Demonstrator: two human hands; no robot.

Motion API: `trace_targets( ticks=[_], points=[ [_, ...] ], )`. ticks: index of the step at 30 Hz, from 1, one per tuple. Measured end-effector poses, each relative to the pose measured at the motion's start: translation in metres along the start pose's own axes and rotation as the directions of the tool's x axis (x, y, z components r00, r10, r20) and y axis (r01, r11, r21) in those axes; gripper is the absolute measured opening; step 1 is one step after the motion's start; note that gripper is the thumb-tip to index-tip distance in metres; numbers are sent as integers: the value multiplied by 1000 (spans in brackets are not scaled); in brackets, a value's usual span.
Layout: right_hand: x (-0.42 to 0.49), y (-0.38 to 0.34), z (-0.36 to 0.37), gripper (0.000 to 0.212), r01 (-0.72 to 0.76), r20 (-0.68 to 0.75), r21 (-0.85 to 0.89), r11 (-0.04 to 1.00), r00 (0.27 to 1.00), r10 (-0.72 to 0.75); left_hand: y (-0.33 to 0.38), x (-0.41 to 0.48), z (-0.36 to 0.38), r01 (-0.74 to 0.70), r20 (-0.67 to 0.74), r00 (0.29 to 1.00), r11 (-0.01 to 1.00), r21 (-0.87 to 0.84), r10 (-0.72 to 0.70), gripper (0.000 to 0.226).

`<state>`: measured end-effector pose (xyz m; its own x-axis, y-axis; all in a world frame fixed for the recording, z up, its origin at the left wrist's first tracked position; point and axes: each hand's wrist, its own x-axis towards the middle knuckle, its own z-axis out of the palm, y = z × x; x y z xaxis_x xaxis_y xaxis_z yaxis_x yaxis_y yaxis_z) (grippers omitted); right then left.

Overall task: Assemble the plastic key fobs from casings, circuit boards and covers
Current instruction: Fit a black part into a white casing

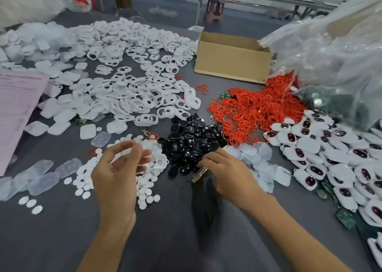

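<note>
**Item: key-fob assembly, picking stage.**

- Right hand (pixel 225 172): reaching into the near edge of the black inserts (pixel 190 141), fingers curling round a dark silver-edged piece (pixel 199 173) that is showing below the knuckles.
- Left hand (pixel 119 168): hovering over the white discs (pixel 144 180), fingers loosely bent and thumb nearing the fingertips. It is motion-blurred, so I cannot tell whether anything is being pinched.
- White casing frames (pixel 144 85): lying heaped across the far left of the table (pixel 62 240). One single casing (pixel 161 162) is sitting just beside the left fingertips.
- Translucent covers (pixel 41 178): lying near left, with more under the right wrist.
- Circuit boards (pixel 345 220): peeking from under the finished fobs (pixel 330 158) at far right.
- Red rings (pixel 254 110), cardboard box (pixel 231 56), pink sheet (pixel 16 106): standing by, well apart from both hands.

**Handling advice (judgement):** the inserts are glossy and overlapping, so lifting one piece only, by its edges, is looking wise. The single casing is probably the closest one for the left hand to be bringing in, opening upward. Checking the insert's orientation against the casing's cut-out before pressing should be preventing a jam.
</note>
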<state>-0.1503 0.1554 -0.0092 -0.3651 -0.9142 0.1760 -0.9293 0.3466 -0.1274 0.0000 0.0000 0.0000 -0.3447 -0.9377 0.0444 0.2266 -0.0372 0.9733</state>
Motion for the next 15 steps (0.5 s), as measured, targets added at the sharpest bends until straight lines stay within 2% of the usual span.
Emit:
trace_targets(
  ticks=[6,8,9,11,12,14,15],
  points=[
    [20,15,-3,34,95,139,-160,983,988,-73,-12,35,33,-2,-8,1000,1000,-19,1,3],
    [15,10,-15,30,94,55,-167,982,995,-86,-17,41,41,-50,-12,999,998,-22,50,3],
    [9,10,-22,28,83,-47,-138,987,995,-90,-19,44,45,-80,-8,997,997,-15,80,4],
    [-18,20,-34,31,-8,-255,-74,997,967,-11,-24,47,50,-130,25,991,991,24,129,5],
    [-40,28,-38,35,-91,-303,-69,993,951,66,-27,47,51,-151,51,988,987,50,148,5],
    [-96,49,-43,40,-327,-304,-58,943,906,295,-34,45,53,-203,96,977,973,113,192,4],
    [-125,57,-45,28,-424,-292,-61,904,873,390,-37,43,53,-236,107,969,960,148,222,5]
  ],
)
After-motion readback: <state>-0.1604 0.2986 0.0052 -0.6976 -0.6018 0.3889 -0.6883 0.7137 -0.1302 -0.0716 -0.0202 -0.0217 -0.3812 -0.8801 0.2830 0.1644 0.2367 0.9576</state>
